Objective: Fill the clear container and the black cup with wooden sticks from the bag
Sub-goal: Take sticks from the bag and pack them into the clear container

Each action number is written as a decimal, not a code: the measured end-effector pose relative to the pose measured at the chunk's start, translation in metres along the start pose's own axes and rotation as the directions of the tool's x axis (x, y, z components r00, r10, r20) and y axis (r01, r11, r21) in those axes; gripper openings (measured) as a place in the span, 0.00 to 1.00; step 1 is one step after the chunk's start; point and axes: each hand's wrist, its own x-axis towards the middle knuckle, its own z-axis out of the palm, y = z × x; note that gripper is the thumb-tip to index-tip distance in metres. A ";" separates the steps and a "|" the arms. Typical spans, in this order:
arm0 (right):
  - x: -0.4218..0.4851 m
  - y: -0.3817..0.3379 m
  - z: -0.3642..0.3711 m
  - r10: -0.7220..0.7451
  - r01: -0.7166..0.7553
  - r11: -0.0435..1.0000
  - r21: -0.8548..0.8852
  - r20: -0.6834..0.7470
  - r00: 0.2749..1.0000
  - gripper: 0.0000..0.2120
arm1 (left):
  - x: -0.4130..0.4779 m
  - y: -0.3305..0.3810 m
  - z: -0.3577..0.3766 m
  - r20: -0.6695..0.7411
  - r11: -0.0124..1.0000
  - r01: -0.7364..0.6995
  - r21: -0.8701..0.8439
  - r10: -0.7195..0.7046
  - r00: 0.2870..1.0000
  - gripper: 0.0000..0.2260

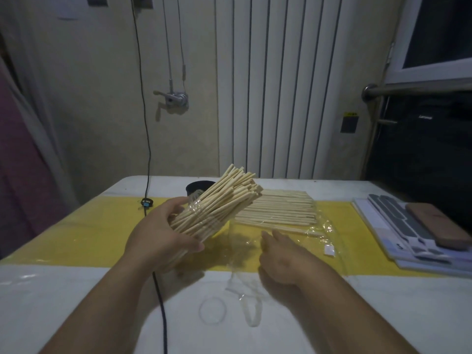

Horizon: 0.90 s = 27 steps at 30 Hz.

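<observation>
Many pale wooden sticks [235,190] fill the clear plastic container [191,209] grasped by the left hand [158,233]; right hand [281,254] released, fingers relaxed. Its two-o'clock tilt could spill them.

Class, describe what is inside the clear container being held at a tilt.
Wooden sticks fill the clear container, their tops sticking out past its rim. The left hand covers its base, so the sticks' lower ends are hidden.

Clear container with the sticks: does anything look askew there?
Yes. The clear container, packed with wooden sticks, leans steeply rightward in the left hand instead of standing on the table. By the bag, one stray stick lies apart from the neat pile.
</observation>
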 end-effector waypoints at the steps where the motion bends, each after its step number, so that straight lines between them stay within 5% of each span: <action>1: 0.003 0.001 0.002 0.005 -0.005 1.000 -0.002 -0.037 0.999 0.31 | 0.000 0.001 0.000 -0.001 1.000 0.001 -0.005 -0.001 1.000 0.40; 10: 0.040 -0.015 -0.002 -0.065 0.053 0.996 -0.072 -0.175 0.982 0.31 | -0.001 0.003 0.001 0.006 1.000 -0.008 0.009 0.008 1.000 0.42; 13: 0.049 -0.020 -0.009 -0.022 -0.004 0.995 -0.096 -0.267 0.963 0.23 | -0.001 0.002 0.001 0.001 1.000 -0.007 -0.001 0.007 1.000 0.42; 19: 0.064 -0.026 -0.019 0.040 -0.111 0.966 -0.232 -0.292 0.956 0.18 | 0.000 0.002 0.000 0.007 1.000 0.000 -0.007 0.000 1.000 0.40; 23: 0.080 -0.026 -0.017 0.124 -0.137 0.990 -0.042 -0.235 0.964 0.18 | 0.000 0.002 -0.001 0.013 1.000 -0.012 0.005 0.012 1.000 0.35; 27: 0.084 -0.020 -0.020 0.002 -0.046 0.985 -0.166 -0.257 0.967 0.19 | 0.000 0.003 -0.001 0.014 1.000 -0.015 0.008 0.015 1.000 0.36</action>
